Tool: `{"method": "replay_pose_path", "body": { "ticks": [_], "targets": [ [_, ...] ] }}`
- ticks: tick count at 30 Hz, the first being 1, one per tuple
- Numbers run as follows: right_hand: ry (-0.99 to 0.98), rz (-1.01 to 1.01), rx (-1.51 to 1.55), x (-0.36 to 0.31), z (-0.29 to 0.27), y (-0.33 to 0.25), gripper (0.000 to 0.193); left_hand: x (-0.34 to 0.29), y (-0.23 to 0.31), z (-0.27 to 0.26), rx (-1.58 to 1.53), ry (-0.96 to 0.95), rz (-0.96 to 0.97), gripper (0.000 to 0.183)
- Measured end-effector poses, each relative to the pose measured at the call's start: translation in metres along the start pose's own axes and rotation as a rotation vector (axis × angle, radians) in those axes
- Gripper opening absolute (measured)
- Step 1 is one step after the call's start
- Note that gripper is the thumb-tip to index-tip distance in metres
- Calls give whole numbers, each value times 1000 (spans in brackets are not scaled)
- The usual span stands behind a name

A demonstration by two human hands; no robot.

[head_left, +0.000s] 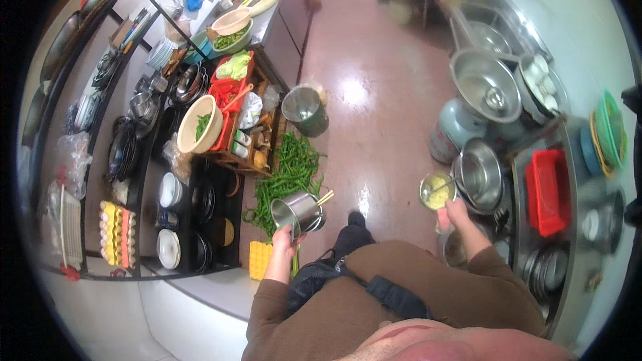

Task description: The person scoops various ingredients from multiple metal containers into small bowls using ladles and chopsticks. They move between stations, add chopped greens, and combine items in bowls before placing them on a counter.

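My left hand [285,243] is closed on a shiny metal pot [286,215], tilted so its mouth faces left. A pair of light chopsticks [325,198] sticks out past its far right side. My right hand [461,216] is closed at the near edge of a small bowl [426,195] with pale yellow food [439,190] in it. A thin utensil handle crosses the bowl's right part. Beside that hand stand large steel basins [479,167]. Long green peppers [287,167] lie heaped on the floor beyond the pot.
Black shelving on the left carries dishes, pans and egg trays [117,234]. A grey bin [304,109] stands on the tiled floor. At right are a gas cylinder [457,130], a steel basin [485,85] and a red basket [548,192]. A yellow tray [260,260] lies near my left arm.
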State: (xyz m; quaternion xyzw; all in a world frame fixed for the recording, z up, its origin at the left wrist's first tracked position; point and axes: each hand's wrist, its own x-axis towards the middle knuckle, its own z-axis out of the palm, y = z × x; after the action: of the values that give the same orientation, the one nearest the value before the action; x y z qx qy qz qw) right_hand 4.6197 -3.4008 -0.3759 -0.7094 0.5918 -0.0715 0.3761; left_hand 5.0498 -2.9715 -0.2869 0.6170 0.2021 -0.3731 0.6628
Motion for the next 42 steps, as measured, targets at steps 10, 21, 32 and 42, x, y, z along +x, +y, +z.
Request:
{"method": "replay_pose_path", "body": {
  "ticks": [10,21,32,42],
  "targets": [
    [59,90,194,211,34,-187,42,229,222,211,133,-104,18,28],
    [158,440,107,427,41,-233,43,469,418,511,183,-193,28,32],
    [68,82,93,859,42,-532,57,672,558,602,147,14,-41,27],
    [77,361,238,1018,32,-627,42,929,695,879,357,-270,-91,30]
  ]
}}
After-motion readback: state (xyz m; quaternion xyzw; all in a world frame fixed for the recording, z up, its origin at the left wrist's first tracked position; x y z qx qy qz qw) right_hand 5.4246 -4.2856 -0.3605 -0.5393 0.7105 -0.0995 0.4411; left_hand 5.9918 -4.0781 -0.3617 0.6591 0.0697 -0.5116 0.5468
